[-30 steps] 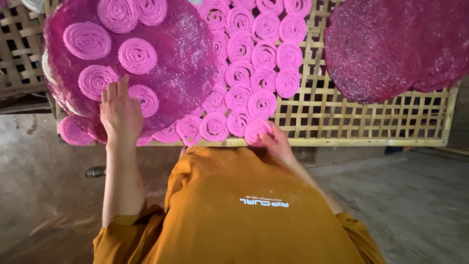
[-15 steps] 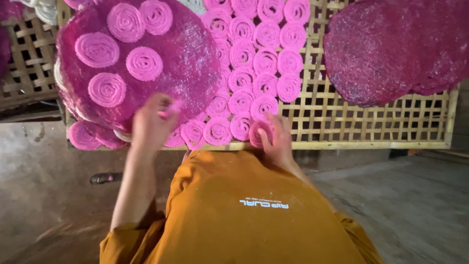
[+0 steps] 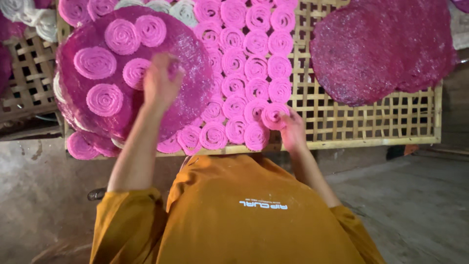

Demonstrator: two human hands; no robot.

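Pinching a pink spiral roll, the right hand sets it on the bamboo lattice tray, at the near right end of the rows of pink spiral rolls. The left hand is blurred over the round magenta sheet at the tray's left; whether its fingers grip anything cannot be told. Four loose spirals lie on that sheet.
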